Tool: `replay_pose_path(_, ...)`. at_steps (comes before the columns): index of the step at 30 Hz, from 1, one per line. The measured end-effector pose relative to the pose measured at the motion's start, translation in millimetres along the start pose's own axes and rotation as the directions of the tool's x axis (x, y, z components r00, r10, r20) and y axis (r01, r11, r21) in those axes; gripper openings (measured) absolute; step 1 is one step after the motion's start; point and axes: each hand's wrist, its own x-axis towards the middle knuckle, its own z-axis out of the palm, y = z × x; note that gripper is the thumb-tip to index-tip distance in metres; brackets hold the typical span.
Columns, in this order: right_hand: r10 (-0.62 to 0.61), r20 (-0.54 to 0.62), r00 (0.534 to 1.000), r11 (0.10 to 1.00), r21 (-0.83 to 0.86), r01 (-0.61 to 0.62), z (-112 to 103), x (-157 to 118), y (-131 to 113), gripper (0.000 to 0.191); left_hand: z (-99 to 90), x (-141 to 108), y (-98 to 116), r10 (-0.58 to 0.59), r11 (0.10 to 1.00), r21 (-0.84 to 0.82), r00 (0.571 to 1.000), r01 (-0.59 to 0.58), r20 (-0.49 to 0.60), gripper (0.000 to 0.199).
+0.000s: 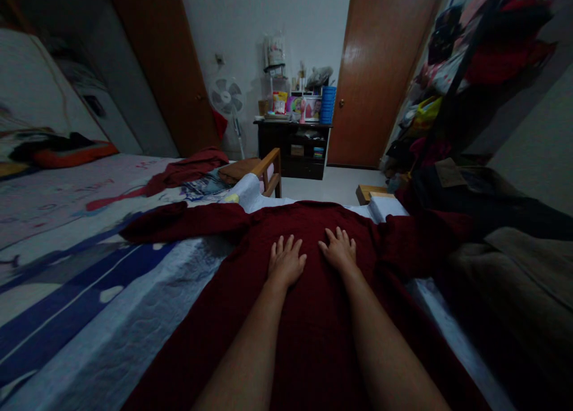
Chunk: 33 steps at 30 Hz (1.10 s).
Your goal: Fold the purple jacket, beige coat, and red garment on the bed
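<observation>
A dark red long-sleeved garment lies spread out in front of me, its neckline at the far end. Its left sleeve stretches out over the bed, and the right one reaches toward a pile of dark clothes. My left hand rests flat on the upper part of the cloth, fingers spread. Beside it, a short gap to the right, my right hand also lies flat on the fabric with its fingers apart. Neither hand grips anything. Under the garment shows a pale blue cover.
To the left is a bed with a patterned sheet and a crumpled red cloth. Dark folded clothes are heaped on the right. A wooden chair, a fan and a black cabinet stand beyond the far end.
</observation>
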Motion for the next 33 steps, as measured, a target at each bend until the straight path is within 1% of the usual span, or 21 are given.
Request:
replay_pose_path(3, 0.074, -0.004, 0.997, 0.997, -0.020, -0.074, -0.9, 2.7, 3.5, 0.065, -0.9, 0.2, 0.6, -0.045, 0.999, 0.000, 0.999, 0.045, -0.013, 0.059)
replay_pose_path(8, 0.199, -0.001, 0.980, 0.980, -0.024, -0.199, -3.9, 9.2, 15.4, 0.068, -2.9, 1.0, 2.5, -0.207, 0.978, 0.012, 0.978, 0.208, -0.032, 0.069)
replay_pose_path(12, 0.281, -0.043, 0.959, 0.960, -0.004, -0.281, -5.3, 10.6, 19.6, 0.072, -1.3, 2.9, 2.4, -0.270, 0.962, 0.012, 0.962, 0.271, -0.046, 0.072)
replay_pose_path(13, 0.267, -0.056, 0.962, 0.964, 0.002, -0.267, -5.1, 10.2, 18.5, 0.071, -0.5, 3.3, 2.0, -0.275, 0.961, 0.014, 0.960, 0.276, -0.050, 0.073)
replay_pose_path(14, 0.223, -0.067, 0.972, 0.975, 0.009, -0.223, -4.5, 9.7, 16.7, 0.069, 0.3, 3.5, 1.5, -0.275, 0.961, 0.016, 0.960, 0.276, -0.053, 0.073)
replay_pose_path(16, 0.050, -0.070, 0.996, 0.998, 0.029, -0.048, -2.8, 8.0, 11.7, 0.062, 1.6, 3.4, 0.4, -0.262, 0.965, 0.022, 0.963, 0.263, -0.058, 0.074)
replay_pose_path(18, -0.133, -0.047, 0.990, 0.989, 0.056, 0.136, -0.7, 6.0, 6.8, 0.055, 2.1, 2.8, -0.4, -0.234, 0.971, 0.027, 0.971, 0.236, -0.055, 0.073)
replay_pose_path(19, -0.189, -0.030, 0.981, 0.979, 0.066, 0.191, 0.3, 5.0, 4.9, 0.052, 2.0, 2.5, -0.5, -0.212, 0.976, 0.030, 0.976, 0.214, -0.051, 0.071)
replay_pose_path(20, -0.219, -0.015, 0.976, 0.973, 0.070, 0.220, 1.0, 4.1, 3.6, 0.049, 1.8, 2.5, -0.4, -0.187, 0.982, 0.032, 0.981, 0.188, -0.045, 0.068)
replay_pose_path(22, -0.229, 0.002, 0.974, 0.972, 0.062, 0.228, 1.9, 2.7, 2.2, 0.047, 0.9, 4.0, 0.5, -0.148, 0.988, 0.038, 0.989, 0.149, -0.020, 0.064)
replay_pose_path(25, -0.221, 0.003, 0.975, 0.975, 0.039, 0.220, 1.8, 2.2, 1.8, 0.047, -0.8, 12.1, 3.9, -0.157, 0.987, 0.041, 0.985, 0.154, 0.067, 0.063)
replay_pose_path(27, -0.214, 0.009, 0.977, 0.977, 0.026, 0.213, 1.7, 2.6, 1.6, 0.048, -1.2, 21.2, 6.7, -0.130, 0.991, 0.035, 0.985, 0.126, 0.111, 0.061)
replay_pose_path(28, -0.211, 0.012, 0.977, 0.977, 0.021, 0.211, 1.7, 2.8, 1.5, 0.048, -0.8, 26.4, 7.9, -0.090, 0.996, 0.030, 0.990, 0.087, 0.111, 0.060)
replay_pose_path(31, -0.214, 0.010, 0.977, 0.977, 0.016, 0.214, 2.3, 3.5, 1.2, 0.048, 2.1, 43.9, 9.3, 0.044, 0.999, 0.023, 0.997, -0.046, 0.064, 0.056)
replay_pose_path(33, -0.217, 0.007, 0.976, 0.976, 0.024, 0.217, 2.8, 3.9, 1.1, 0.048, 4.6, 56.3, 7.6, 0.084, 0.996, 0.025, 0.996, -0.085, 0.041, 0.057)
